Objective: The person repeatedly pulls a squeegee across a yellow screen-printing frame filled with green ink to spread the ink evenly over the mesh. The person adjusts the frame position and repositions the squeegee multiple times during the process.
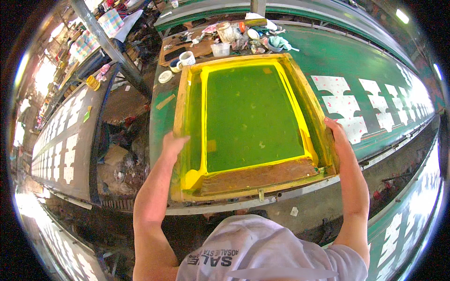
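A wooden printing screen (251, 112) with green mesh and bright yellow ink along its inner edges lies across the green table's near end. My left hand (176, 143) grips the left rail, its fingertips partly out of sight. My right hand (335, 127) holds the right rail, thumb along the wood. A brown board strip runs along the screen's near end, with yellow ink at both near corners. Right of the screen, white cut fabric pieces with small pink marks (340, 112) lie in a row on the table.
Behind the screen are a white mug (187, 58), tubs (220, 49), a bowl (276, 43) and clutter. A metal post (117, 58) stands at the left, beside a grey table (89, 154) with rows of white pieces. Another green table (384, 262) runs at the lower right.
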`<state>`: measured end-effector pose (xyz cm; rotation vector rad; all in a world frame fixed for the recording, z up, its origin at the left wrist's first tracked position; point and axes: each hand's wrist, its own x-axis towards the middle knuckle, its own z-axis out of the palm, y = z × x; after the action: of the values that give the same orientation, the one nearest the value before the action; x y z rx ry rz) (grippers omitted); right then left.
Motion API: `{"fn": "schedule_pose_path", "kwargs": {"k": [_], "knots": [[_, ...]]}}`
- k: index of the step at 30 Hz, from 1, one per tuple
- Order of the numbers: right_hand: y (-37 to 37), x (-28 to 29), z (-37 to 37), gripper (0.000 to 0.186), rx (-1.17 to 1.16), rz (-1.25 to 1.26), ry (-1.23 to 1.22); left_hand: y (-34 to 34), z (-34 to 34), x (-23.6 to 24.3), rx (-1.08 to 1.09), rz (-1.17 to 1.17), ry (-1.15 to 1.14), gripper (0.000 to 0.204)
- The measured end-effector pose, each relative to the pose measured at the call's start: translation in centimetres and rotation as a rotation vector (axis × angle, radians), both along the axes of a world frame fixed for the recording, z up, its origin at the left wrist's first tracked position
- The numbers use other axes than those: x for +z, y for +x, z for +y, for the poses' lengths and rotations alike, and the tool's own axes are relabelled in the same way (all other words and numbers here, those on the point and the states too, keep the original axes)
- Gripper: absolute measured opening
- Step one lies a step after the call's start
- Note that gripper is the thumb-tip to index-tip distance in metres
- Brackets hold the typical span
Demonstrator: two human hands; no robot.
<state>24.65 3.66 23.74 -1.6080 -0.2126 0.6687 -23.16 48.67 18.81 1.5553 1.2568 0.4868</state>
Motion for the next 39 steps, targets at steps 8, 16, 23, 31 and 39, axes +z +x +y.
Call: {"fn": "schedule_pose_path", "kwargs": {"k": [8,16,23,31,39], "knots": [[2.1,-2.4,0.6,0.064,0.121,-0.027,0.014,0.6,-1.4,-1.1,0.083,0.113,0.038,0.049],[3.4,-7.5,2.2,0.065,-0.004,-0.115,-0.047,1.0,-0.1,-5.0,0.028,0.126,0.129,0.069],[3.7,-8.8,0.9,0.058,0.096,-0.008,0.079,-0.6,-1.1,-7.9,0.075,0.043,0.063,0.096],[3.3,-8.0,-1.4,0.056,0.041,-0.041,0.114,0.2,-4.8,-7.1,0.192,0.044,0.192,0.085],[4.0,-8.7,-2.8,0.056,0.014,-0.022,0.189,2.0,-6.3,-4.5,0.121,0.03,0.152,0.075]]}}
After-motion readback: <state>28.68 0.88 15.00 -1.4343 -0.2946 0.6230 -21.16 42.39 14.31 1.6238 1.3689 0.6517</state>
